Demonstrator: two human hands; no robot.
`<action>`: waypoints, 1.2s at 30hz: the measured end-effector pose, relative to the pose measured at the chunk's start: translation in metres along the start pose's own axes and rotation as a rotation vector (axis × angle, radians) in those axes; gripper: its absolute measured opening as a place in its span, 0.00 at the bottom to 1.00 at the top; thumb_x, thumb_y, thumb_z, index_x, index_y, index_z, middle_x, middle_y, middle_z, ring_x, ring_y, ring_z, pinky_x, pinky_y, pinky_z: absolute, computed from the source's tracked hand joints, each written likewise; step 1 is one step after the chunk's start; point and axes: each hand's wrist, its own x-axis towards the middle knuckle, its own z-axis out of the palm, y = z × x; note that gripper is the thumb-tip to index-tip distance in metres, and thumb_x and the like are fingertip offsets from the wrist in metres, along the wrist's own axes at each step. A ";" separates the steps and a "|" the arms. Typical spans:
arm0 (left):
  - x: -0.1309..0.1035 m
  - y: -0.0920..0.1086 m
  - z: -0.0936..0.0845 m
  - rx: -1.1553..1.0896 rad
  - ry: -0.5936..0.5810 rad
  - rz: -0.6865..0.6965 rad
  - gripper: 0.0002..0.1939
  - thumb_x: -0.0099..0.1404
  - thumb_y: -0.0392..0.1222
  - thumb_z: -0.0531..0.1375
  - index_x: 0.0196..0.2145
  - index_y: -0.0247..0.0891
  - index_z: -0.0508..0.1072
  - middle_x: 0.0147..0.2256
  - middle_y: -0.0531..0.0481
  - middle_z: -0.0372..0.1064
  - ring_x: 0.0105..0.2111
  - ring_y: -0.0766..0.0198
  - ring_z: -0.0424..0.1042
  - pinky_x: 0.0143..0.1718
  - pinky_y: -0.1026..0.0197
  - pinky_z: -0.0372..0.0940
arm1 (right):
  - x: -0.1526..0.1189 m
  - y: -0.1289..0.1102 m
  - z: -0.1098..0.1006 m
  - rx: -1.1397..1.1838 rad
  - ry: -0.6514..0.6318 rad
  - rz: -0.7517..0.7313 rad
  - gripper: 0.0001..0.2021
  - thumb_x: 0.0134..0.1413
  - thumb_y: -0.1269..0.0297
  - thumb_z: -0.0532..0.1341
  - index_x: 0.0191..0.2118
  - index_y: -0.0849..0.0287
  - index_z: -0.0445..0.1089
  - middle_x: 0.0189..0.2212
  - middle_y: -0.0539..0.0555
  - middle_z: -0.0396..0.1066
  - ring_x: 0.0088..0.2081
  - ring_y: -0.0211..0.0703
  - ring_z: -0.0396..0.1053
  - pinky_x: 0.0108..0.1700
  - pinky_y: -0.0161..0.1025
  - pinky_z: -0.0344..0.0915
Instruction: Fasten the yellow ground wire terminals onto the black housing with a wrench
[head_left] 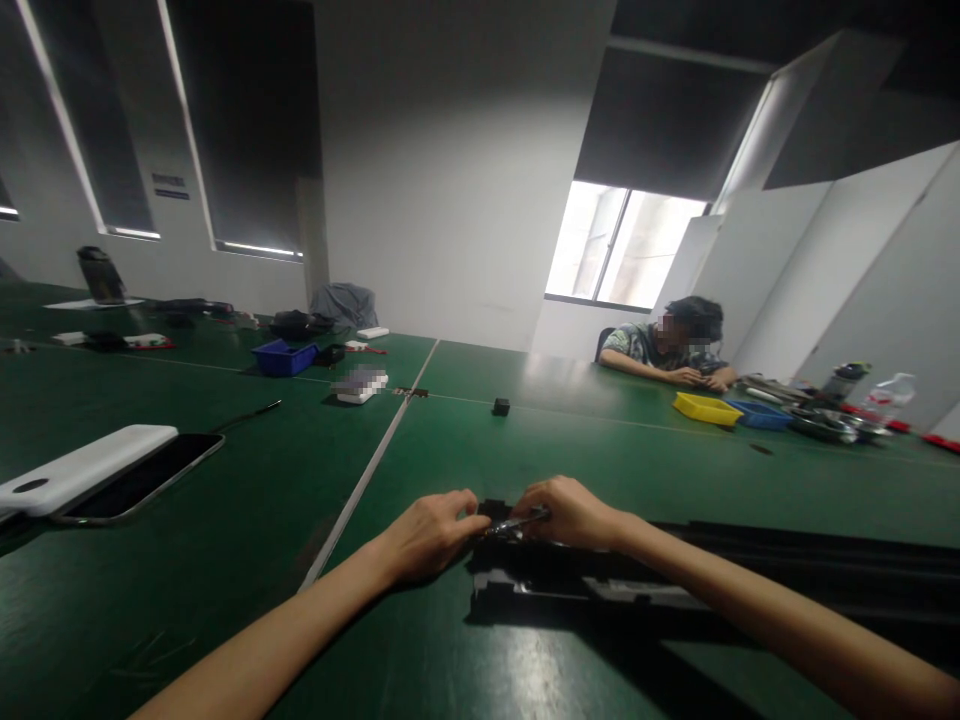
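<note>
A long black rail-like part (555,572) lies across the table on the right, its notched end towards the middle. At that end my left hand (433,538) is bent, thumb and fingertips closing at a small shiny piece (504,527); what exactly they pinch is too small to tell. My right hand (570,512) is closed just beside it, fingers around a slim, shiny metal piece (534,517) that lies over the black part. The kind of metal piece cannot be made out. My right forearm passes over the part and hides some of it.
On the green table (360,640) a white power bank (97,462) and a phone (150,480) lie left. Ahead are a small black cube (501,406), a blue bin (285,358) and a yellow tray (706,408). A person (667,345) sits at the far right side.
</note>
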 end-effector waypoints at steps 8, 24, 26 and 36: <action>0.000 -0.001 0.004 0.029 0.012 0.021 0.13 0.67 0.31 0.50 0.47 0.37 0.67 0.38 0.46 0.63 0.33 0.63 0.67 0.34 0.64 0.65 | 0.001 -0.003 -0.006 -0.138 -0.077 0.037 0.08 0.47 0.67 0.62 0.34 0.56 0.77 0.30 0.52 0.77 0.29 0.40 0.71 0.29 0.31 0.57; 0.002 0.000 0.003 0.050 0.017 0.020 0.12 0.70 0.35 0.48 0.47 0.37 0.68 0.39 0.46 0.63 0.33 0.63 0.66 0.34 0.63 0.65 | 0.007 -0.006 -0.003 -0.231 -0.101 0.091 0.08 0.46 0.64 0.61 0.32 0.55 0.79 0.25 0.53 0.77 0.26 0.42 0.71 0.25 0.32 0.55; 0.002 0.000 0.003 0.048 0.017 0.021 0.12 0.70 0.36 0.48 0.47 0.37 0.68 0.39 0.45 0.63 0.33 0.63 0.66 0.34 0.62 0.65 | 0.009 -0.007 -0.004 -0.220 -0.110 0.090 0.08 0.46 0.65 0.61 0.32 0.54 0.79 0.24 0.52 0.76 0.25 0.40 0.71 0.25 0.31 0.54; 0.002 -0.001 0.003 0.037 0.012 0.014 0.12 0.69 0.35 0.50 0.47 0.38 0.69 0.38 0.46 0.63 0.32 0.64 0.66 0.34 0.64 0.65 | 0.007 -0.003 -0.004 -0.161 -0.126 0.096 0.10 0.46 0.64 0.62 0.35 0.54 0.79 0.24 0.51 0.76 0.25 0.39 0.70 0.25 0.30 0.54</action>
